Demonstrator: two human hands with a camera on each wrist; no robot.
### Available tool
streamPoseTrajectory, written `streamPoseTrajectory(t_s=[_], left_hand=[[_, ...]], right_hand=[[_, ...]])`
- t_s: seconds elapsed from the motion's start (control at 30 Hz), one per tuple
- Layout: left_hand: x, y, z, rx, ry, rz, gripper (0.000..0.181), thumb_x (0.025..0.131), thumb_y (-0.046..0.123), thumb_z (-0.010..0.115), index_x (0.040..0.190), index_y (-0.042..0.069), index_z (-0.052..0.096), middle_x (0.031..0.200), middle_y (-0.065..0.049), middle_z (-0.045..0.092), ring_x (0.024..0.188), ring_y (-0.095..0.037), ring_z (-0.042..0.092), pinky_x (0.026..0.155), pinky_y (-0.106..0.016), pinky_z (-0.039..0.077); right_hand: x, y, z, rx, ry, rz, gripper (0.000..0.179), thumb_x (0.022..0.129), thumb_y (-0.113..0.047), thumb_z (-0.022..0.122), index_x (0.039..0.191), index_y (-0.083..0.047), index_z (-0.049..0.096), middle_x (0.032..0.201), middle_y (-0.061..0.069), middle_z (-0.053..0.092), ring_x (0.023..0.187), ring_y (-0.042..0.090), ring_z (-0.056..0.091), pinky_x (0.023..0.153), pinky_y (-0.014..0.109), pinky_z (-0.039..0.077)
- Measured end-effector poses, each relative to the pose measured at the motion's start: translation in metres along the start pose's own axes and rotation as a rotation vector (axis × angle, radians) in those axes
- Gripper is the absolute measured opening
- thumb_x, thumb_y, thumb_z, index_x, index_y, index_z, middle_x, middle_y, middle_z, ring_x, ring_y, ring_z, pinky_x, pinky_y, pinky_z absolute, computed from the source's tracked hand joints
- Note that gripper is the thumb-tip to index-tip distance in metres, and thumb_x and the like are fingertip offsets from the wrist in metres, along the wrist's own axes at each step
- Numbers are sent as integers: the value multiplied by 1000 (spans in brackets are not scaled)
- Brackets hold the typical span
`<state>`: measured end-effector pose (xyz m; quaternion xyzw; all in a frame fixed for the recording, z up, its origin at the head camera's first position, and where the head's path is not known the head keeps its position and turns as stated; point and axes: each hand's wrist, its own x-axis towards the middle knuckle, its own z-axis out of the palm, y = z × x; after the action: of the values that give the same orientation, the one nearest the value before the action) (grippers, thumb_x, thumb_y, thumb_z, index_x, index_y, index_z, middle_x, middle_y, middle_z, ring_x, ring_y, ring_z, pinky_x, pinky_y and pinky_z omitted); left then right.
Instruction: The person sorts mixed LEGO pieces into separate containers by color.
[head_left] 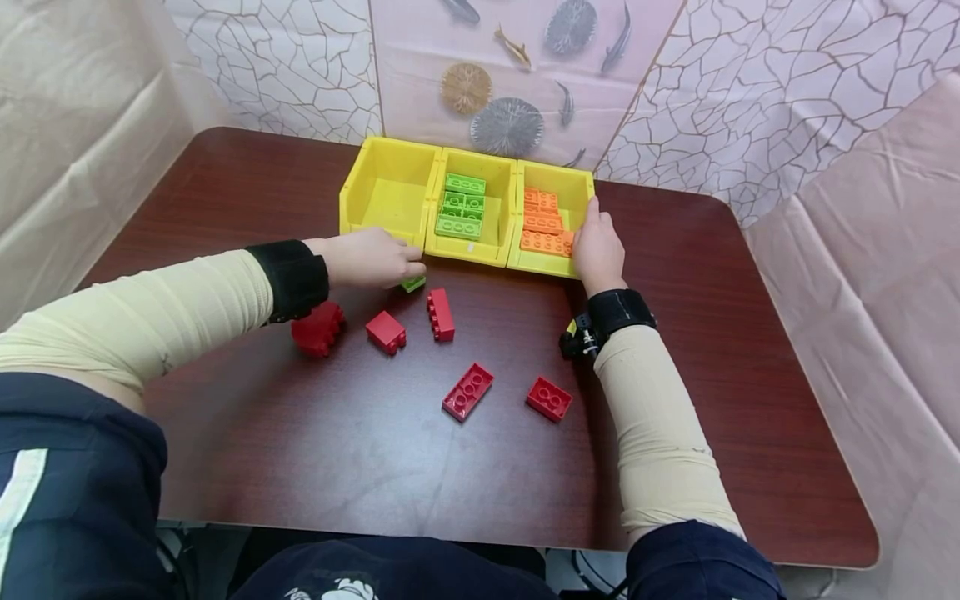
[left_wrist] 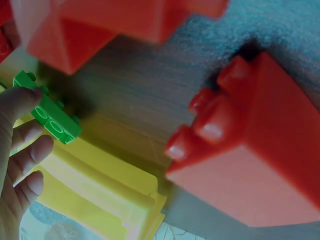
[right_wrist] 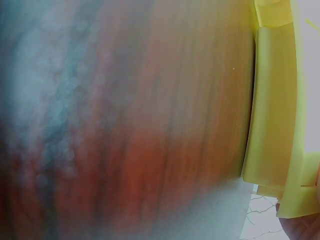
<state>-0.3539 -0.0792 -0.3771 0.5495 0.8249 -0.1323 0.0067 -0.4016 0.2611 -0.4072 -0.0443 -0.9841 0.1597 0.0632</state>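
Note:
My left hand [head_left: 371,258] is just in front of the left yellow bin, pinching a green building brick [left_wrist: 57,120] between thumb and fingers. In the head view that green brick [head_left: 413,284] is mostly hidden under the fingers. At the right bin's outer side, my right hand [head_left: 600,254] grips the wall of the yellow bin [head_left: 558,265]. Orange bricks [head_left: 547,242] lie inside this bin. The middle yellow bin [head_left: 465,250] holds several green bricks [head_left: 459,227], and the left yellow bin [head_left: 386,187] shows a bare floor.
Several red bricks lie loose on the brown table [head_left: 360,467]. One red brick [head_left: 441,315] and another red brick [head_left: 386,332] sit near the left hand; a red brick [head_left: 318,328] is by the left wrist. Nearer the front are red bricks [head_left: 468,392].

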Motion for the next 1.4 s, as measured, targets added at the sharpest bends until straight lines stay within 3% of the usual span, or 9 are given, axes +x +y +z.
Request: streamPoseTrajectory(t_s=[0.13, 0.3, 0.53, 0.77, 1.03, 1.3, 1.4], left_hand=[[0, -1, -3, -26, 78, 3, 11, 84, 10, 62, 92, 8, 54, 81, -8, 51, 68, -23, 49, 57, -34, 45], [3, -2, -10, -50, 149, 23, 20, 83, 17, 65, 99, 8, 57, 86, -7, 52, 73, -24, 49, 61, -35, 45], [16, -5, -28, -41, 236, 23, 28, 82, 20, 68, 103, 5, 56, 88, -9, 53, 77, -26, 52, 65, -38, 47], [35, -11, -43, -43, 200, -46, 30, 85, 22, 64, 107, 3, 57, 93, -11, 53, 83, -29, 51, 69, -41, 47], [55, -26, -48, -60, 163, -135, 31, 87, 24, 61, 110, 2, 56, 100, -13, 54, 89, -30, 50, 71, -43, 47], [78, -39, -49, -62, 160, -301, 34, 94, 20, 50, 120, 0, 54, 109, -17, 52, 93, -33, 53, 75, -47, 46], [89, -40, -48, -90, 117, -355, 33, 96, 20, 47, 123, 1, 52, 110, -17, 51, 92, -32, 55, 75, -46, 46]], right_hand=[[0, 0, 0, 6, -7, 8, 58, 99, -18, 34, 150, -10, 7, 130, 20, 42, 107, 35, 51, 87, 50, 42], [0, -1, -1, 5, -7, 3, 58, 99, -17, 35, 150, -10, 8, 130, 20, 42, 106, 35, 51, 87, 49, 42], [-1, -5, -2, 13, -15, 9, 58, 99, -17, 34, 151, -10, 8, 131, 20, 41, 107, 35, 50, 88, 49, 42], [0, -8, -1, 10, -15, 5, 58, 100, -17, 35, 151, -11, 8, 130, 19, 42, 106, 34, 51, 87, 48, 42], [1, -12, 0, 5, -17, -7, 58, 100, -18, 34, 151, -11, 7, 132, 19, 42, 107, 34, 51, 88, 47, 42], [-1, -6, -2, 2, -5, -1, 58, 99, -18, 35, 150, -9, 8, 131, 20, 42, 107, 35, 51, 88, 49, 42], [-2, -1, -1, 6, -4, 3, 58, 99, -18, 34, 150, -9, 7, 131, 20, 42, 108, 35, 50, 88, 48, 42]])
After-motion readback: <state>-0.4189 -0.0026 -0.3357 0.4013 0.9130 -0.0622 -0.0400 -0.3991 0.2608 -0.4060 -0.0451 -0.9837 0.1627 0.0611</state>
